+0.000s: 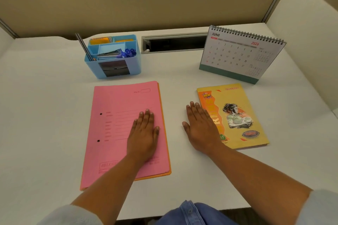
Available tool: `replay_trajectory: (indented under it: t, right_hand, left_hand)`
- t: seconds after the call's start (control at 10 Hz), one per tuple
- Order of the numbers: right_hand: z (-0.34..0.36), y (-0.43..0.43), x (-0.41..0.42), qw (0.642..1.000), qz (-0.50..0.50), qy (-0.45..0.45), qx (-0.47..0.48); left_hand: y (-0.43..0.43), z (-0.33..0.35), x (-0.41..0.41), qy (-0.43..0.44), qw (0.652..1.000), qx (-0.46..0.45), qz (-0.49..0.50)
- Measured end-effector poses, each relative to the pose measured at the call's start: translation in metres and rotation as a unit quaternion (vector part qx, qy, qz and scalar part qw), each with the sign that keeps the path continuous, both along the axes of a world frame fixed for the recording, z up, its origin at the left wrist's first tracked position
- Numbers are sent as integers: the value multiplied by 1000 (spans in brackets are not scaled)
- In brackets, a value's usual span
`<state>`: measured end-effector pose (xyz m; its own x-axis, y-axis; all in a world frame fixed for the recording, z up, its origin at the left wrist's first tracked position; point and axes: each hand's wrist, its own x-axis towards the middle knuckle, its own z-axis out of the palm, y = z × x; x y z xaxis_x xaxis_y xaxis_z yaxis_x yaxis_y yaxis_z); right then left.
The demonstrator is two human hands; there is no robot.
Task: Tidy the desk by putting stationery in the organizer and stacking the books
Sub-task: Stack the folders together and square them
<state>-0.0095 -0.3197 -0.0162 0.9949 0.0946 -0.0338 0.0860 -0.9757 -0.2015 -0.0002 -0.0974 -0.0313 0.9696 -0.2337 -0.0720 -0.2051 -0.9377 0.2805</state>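
Left hand flat on folder, right hand flat at notebook edge; pens in organizer

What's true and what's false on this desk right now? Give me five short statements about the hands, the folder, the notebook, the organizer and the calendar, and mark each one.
1. The left hand lies flat on the pink folder. True.
2. The right hand grips the yellow notebook. False: its fingers are straight and rest over the notebook's left edge.
3. The notebook is stacked on the folder. False: they lie apart on the desk.
4. The blue organizer stands behind the folder. True.
5. The calendar shows March. False: it shows June.
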Motion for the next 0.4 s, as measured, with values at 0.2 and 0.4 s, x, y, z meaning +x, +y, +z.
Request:
replay_trajectory:
  t: [0.2, 0.4]
  right_hand:
    - [11, 9, 4, 999, -6, -17, 31]
    - [57, 23, 41, 994, 12, -93, 50]
  left_hand:
    - [6, 9, 3, -49, 998, 32, -30]
    - [17, 49, 37, -134, 990, 39, -34]
